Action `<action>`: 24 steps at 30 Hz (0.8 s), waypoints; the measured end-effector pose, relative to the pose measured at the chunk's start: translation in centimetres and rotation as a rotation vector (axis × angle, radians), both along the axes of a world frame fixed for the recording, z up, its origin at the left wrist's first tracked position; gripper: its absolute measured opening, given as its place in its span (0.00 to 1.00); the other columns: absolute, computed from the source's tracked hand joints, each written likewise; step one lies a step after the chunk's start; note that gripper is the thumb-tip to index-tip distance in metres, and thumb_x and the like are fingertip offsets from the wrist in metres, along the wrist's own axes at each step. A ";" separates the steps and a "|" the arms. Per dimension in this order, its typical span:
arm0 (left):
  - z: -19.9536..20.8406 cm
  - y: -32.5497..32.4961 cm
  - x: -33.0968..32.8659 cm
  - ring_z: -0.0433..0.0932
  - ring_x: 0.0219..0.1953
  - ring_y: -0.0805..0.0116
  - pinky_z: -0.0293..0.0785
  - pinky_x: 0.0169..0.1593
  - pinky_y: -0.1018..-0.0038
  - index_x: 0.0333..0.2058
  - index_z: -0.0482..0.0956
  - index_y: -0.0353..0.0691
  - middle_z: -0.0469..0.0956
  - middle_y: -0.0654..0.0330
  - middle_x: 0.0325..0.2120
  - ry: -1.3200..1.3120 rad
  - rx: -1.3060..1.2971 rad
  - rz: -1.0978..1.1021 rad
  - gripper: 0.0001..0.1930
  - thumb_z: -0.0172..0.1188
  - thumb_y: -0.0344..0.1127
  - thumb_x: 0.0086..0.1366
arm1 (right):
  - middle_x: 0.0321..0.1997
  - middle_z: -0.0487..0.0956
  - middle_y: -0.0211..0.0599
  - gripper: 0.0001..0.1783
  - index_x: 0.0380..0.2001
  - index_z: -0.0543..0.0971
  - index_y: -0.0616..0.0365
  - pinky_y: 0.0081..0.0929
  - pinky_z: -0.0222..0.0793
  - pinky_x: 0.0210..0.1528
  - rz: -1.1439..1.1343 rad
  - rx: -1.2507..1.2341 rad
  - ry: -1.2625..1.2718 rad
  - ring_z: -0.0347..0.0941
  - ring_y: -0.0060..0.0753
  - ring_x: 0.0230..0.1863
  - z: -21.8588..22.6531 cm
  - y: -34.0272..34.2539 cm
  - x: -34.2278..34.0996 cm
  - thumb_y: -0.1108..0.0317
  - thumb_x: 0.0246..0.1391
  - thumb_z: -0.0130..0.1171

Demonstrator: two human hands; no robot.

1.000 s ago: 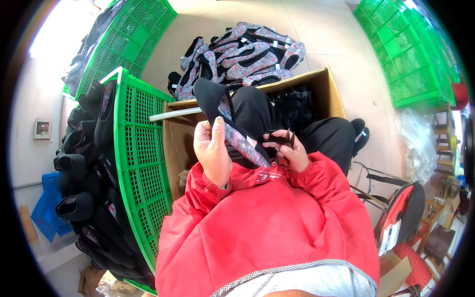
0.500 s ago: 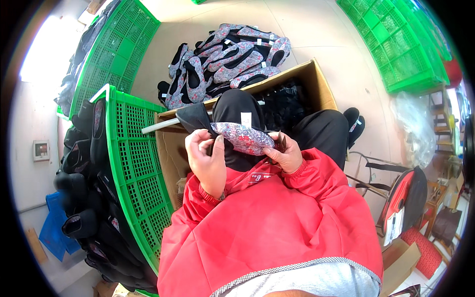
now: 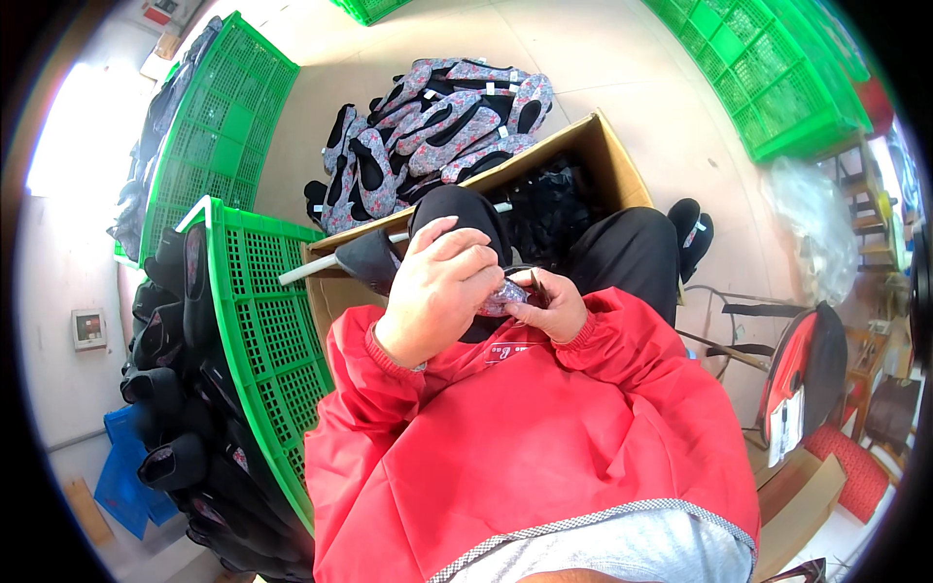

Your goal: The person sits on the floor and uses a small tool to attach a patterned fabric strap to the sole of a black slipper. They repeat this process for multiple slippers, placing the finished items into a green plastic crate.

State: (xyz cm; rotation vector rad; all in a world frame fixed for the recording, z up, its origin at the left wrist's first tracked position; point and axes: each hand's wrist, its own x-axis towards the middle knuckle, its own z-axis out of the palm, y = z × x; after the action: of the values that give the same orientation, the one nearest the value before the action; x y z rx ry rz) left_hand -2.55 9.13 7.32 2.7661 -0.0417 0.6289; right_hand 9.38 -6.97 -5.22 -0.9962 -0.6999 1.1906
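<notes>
A slipper with grey-and-red floral fabric (image 3: 501, 297) is held low in front of my knees, mostly hidden by my hands. My left hand (image 3: 437, 296) is closed over its left part, back of the hand up and fingers bent. At the other end, my right hand (image 3: 552, 306) grips it between thumb and fingers. A small dark pointed object (image 3: 537, 285) sticks up by the right fingers; its kind is unclear. Left of my left hand, a black fabric piece (image 3: 369, 260) lies against a pale tube (image 3: 309, 271); whether it joins the slipper is hidden.
A cardboard box (image 3: 622, 160) with black items stands before my knees. Beyond it lies a heap of floral slippers (image 3: 442, 131). A green crate (image 3: 277, 340) stands at my left, black slippers (image 3: 185, 428) beside it. A black pair (image 3: 690, 233) sits right of my knee.
My left hand has moved right and turned over, now covering much of the slipper that lay in plain sight between both hands. The right hand keeps its grip. The view has shifted slightly.
</notes>
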 end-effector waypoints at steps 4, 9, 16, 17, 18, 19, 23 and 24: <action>-0.4 0.7 0.4 0.76 0.27 0.58 0.72 0.31 0.65 0.27 0.79 0.40 0.76 0.62 0.23 0.052 -0.107 0.022 0.04 0.64 0.29 0.51 | 0.47 0.79 0.37 0.17 0.47 0.77 0.67 0.24 0.68 0.54 0.036 0.048 -0.173 0.74 0.25 0.47 0.5 -0.2 0.8 0.76 0.53 0.65; -1.6 -0.3 0.3 0.77 0.28 0.57 0.72 0.31 0.65 0.27 0.78 0.40 0.76 0.60 0.23 0.075 -0.193 0.137 0.04 0.64 0.31 0.55 | 0.48 0.79 0.38 0.16 0.48 0.78 0.66 0.26 0.68 0.56 0.139 0.074 -0.214 0.73 0.27 0.50 1.1 -0.2 1.9 0.76 0.55 0.63; -2.6 -0.9 0.2 0.77 0.28 0.55 0.72 0.32 0.63 0.25 0.77 0.39 0.77 0.58 0.22 0.093 -0.295 0.228 0.07 0.65 0.34 0.56 | 0.43 0.79 0.36 0.32 0.57 0.66 0.60 0.22 0.71 0.47 0.128 -0.036 -0.267 0.75 0.22 0.42 0.5 -0.4 3.9 0.44 0.64 0.51; -2.5 -0.9 0.3 0.77 0.28 0.55 0.71 0.32 0.63 0.25 0.77 0.39 0.77 0.57 0.22 0.105 -0.312 0.227 0.08 0.65 0.34 0.57 | 0.42 0.79 0.36 0.31 0.56 0.66 0.60 0.22 0.71 0.46 0.139 -0.060 -0.265 0.74 0.22 0.41 0.2 -0.4 4.2 0.44 0.65 0.50; -2.5 -0.9 0.3 0.77 0.28 0.55 0.71 0.32 0.63 0.25 0.77 0.38 0.77 0.57 0.22 0.117 -0.328 0.225 0.08 0.65 0.35 0.57 | 0.41 0.79 0.36 0.31 0.56 0.65 0.60 0.22 0.71 0.46 0.149 -0.084 -0.262 0.74 0.22 0.40 0.1 -0.4 4.5 0.44 0.65 0.50; -2.4 -1.0 0.3 0.77 0.28 0.54 0.71 0.32 0.63 0.24 0.77 0.38 0.77 0.57 0.22 0.129 -0.346 0.223 0.08 0.65 0.35 0.57 | 0.40 0.79 0.35 0.30 0.55 0.65 0.60 0.22 0.71 0.45 0.158 -0.109 -0.260 0.74 0.22 0.40 0.2 -0.4 4.5 0.43 0.65 0.49; -2.3 -0.8 0.5 0.77 0.28 0.54 0.71 0.32 0.63 0.25 0.77 0.38 0.77 0.57 0.22 0.176 -0.377 0.219 0.08 0.65 0.35 0.57 | 0.40 0.78 0.34 0.20 0.50 0.70 0.61 0.24 0.70 0.48 0.200 -0.012 -0.298 0.74 0.23 0.42 1.0 0.0 4.2 0.54 0.67 0.52; -2.5 -0.7 0.5 0.77 0.28 0.54 0.71 0.32 0.64 0.25 0.77 0.38 0.77 0.57 0.22 0.173 -0.372 0.219 0.08 0.65 0.35 0.57 | 0.40 0.77 0.33 0.14 0.47 0.75 0.62 0.24 0.70 0.49 0.203 -0.029 -0.249 0.74 0.24 0.44 1.3 0.0 4.1 0.63 0.63 0.58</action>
State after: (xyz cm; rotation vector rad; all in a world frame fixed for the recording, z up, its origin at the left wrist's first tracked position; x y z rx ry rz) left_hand -2.02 8.42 4.81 2.4654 0.3820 0.3969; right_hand 13.52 -7.00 -3.89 -1.1299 -1.0012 1.2664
